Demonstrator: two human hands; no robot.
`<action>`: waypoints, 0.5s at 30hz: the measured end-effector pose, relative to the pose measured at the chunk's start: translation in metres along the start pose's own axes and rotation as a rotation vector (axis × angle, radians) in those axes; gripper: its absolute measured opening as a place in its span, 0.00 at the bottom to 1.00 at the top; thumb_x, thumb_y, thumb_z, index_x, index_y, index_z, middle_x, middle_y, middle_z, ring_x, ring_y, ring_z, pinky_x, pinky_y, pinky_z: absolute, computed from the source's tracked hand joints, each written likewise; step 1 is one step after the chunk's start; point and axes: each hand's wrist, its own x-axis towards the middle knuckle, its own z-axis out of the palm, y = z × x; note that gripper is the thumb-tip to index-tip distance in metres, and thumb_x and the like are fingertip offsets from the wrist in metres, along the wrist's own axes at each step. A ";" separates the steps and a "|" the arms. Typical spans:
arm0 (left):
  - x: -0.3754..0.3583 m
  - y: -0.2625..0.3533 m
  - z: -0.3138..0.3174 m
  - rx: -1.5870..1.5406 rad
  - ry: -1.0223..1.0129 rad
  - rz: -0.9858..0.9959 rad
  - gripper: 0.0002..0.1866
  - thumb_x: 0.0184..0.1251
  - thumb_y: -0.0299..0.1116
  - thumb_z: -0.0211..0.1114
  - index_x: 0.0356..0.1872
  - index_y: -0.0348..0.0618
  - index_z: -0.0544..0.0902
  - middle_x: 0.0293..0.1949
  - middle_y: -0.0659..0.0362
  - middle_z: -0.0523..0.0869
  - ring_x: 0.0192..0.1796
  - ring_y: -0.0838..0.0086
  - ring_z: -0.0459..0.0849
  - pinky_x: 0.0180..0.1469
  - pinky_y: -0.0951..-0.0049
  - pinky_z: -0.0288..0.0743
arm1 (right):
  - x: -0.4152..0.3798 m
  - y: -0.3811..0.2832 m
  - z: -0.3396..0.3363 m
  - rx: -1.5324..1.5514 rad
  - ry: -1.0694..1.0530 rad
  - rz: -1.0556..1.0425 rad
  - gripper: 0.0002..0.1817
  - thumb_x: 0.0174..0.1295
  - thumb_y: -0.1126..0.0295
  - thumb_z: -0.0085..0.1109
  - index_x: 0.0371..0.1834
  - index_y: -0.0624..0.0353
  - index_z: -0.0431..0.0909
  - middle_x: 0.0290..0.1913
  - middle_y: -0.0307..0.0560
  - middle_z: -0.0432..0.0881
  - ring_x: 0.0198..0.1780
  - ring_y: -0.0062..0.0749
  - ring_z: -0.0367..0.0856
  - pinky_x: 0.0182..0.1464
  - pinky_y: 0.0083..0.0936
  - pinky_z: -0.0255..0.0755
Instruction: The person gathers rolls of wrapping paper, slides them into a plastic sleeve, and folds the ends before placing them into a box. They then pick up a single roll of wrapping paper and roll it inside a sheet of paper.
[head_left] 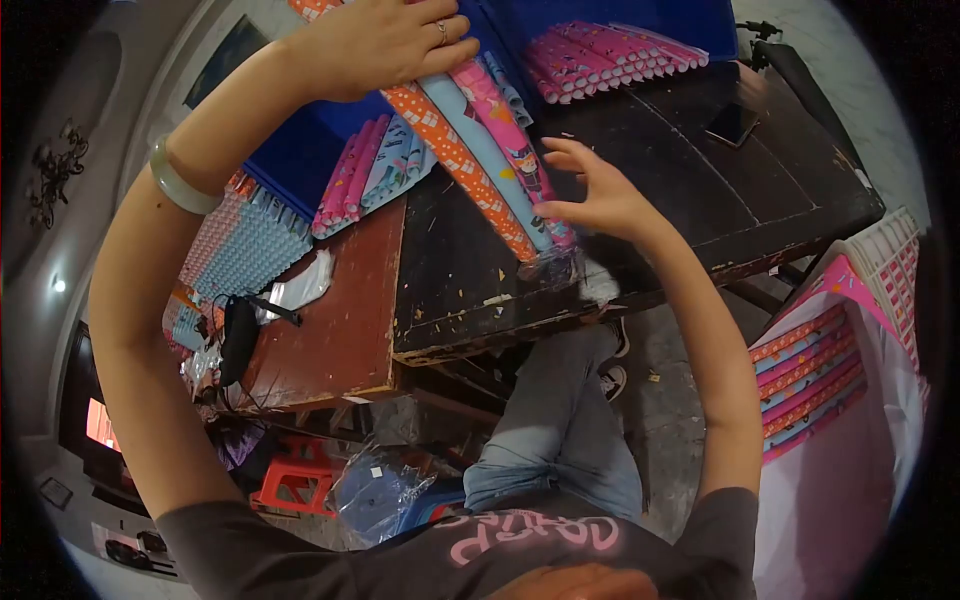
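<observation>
Three wrapping paper rolls, an orange one [450,140], a light blue one [507,185] and a pink one [512,135], lie side by side at a slant over the black table. Clear plastic [555,265] bunches around their near ends. My left hand [390,42], with a ring on one finger, is closed over the rolls toward their far ends. Beside the pink roll's near end, my right hand [600,190] has its fingers apart and holds nothing, its thumb right at the roll's edge.
Pink rolls [615,60] are stacked in a blue bin [640,12] at the back. A phone [733,124] lies on the black table [680,180]. More rolls are piled left, by the red-brown table [330,345]. At right, a lined basket [880,270] holds bundled rolls [812,375]. A red stool [292,478] stands below.
</observation>
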 end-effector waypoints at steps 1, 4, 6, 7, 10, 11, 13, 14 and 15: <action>-0.002 0.001 0.000 0.000 -0.002 0.000 0.24 0.62 0.28 0.57 0.61 0.39 0.69 0.54 0.53 0.76 0.61 0.64 0.73 0.67 0.54 0.59 | 0.009 0.006 0.010 0.044 -0.067 0.003 0.41 0.52 0.64 0.72 0.69 0.58 0.61 0.57 0.51 0.77 0.61 0.36 0.73 0.64 0.33 0.64; -0.006 0.002 0.009 -0.010 -0.011 -0.004 0.24 0.62 0.28 0.56 0.61 0.39 0.69 0.54 0.54 0.76 0.61 0.64 0.73 0.67 0.54 0.59 | 0.031 0.039 0.019 0.296 -0.288 0.062 0.37 0.51 0.71 0.71 0.65 0.61 0.65 0.53 0.46 0.79 0.53 0.29 0.77 0.56 0.28 0.71; -0.011 0.002 0.016 -0.013 -0.017 -0.012 0.24 0.62 0.29 0.56 0.61 0.39 0.69 0.54 0.54 0.76 0.61 0.64 0.73 0.67 0.54 0.59 | 0.028 0.031 0.014 0.515 -0.392 0.142 0.27 0.54 0.77 0.67 0.58 0.62 0.70 0.48 0.39 0.79 0.48 0.19 0.76 0.50 0.22 0.72; -0.013 0.003 0.020 -0.012 -0.018 -0.017 0.24 0.62 0.29 0.56 0.61 0.39 0.69 0.54 0.54 0.76 0.61 0.64 0.73 0.67 0.54 0.59 | 0.027 0.028 0.012 0.512 -0.394 0.143 0.27 0.54 0.77 0.67 0.58 0.62 0.70 0.48 0.39 0.79 0.48 0.19 0.76 0.50 0.22 0.72; -0.014 0.002 0.024 -0.009 -0.020 -0.020 0.24 0.62 0.29 0.56 0.61 0.40 0.69 0.54 0.54 0.76 0.61 0.65 0.73 0.67 0.54 0.59 | 0.025 0.022 0.012 0.791 -0.392 0.184 0.23 0.56 0.76 0.67 0.55 0.63 0.71 0.46 0.37 0.79 0.46 0.18 0.75 0.51 0.20 0.70; -0.010 0.003 0.023 -0.005 -0.021 -0.024 0.24 0.62 0.29 0.56 0.61 0.40 0.69 0.54 0.54 0.76 0.61 0.65 0.73 0.67 0.54 0.59 | 0.030 0.021 0.015 0.736 -0.314 0.123 0.23 0.57 0.75 0.66 0.55 0.63 0.71 0.48 0.39 0.79 0.48 0.18 0.76 0.52 0.21 0.70; -0.009 0.003 0.019 0.004 -0.025 -0.031 0.24 0.63 0.29 0.56 0.61 0.40 0.69 0.54 0.54 0.76 0.61 0.65 0.73 0.67 0.54 0.59 | 0.036 0.022 0.018 0.678 -0.238 0.057 0.22 0.58 0.74 0.66 0.56 0.63 0.71 0.49 0.40 0.80 0.49 0.19 0.76 0.54 0.21 0.69; -0.006 0.005 0.019 0.006 -0.029 -0.033 0.24 0.63 0.29 0.56 0.61 0.40 0.69 0.54 0.54 0.76 0.61 0.65 0.73 0.67 0.54 0.59 | 0.038 0.026 0.020 0.650 -0.255 0.039 0.22 0.59 0.74 0.65 0.56 0.63 0.72 0.50 0.40 0.80 0.50 0.19 0.76 0.55 0.21 0.69; -0.005 0.005 0.018 0.008 -0.033 -0.034 0.24 0.63 0.29 0.56 0.61 0.40 0.69 0.54 0.54 0.76 0.61 0.65 0.73 0.67 0.54 0.59 | 0.040 0.029 0.021 0.622 -0.271 0.020 0.22 0.60 0.74 0.65 0.57 0.64 0.72 0.51 0.41 0.80 0.50 0.19 0.76 0.55 0.21 0.69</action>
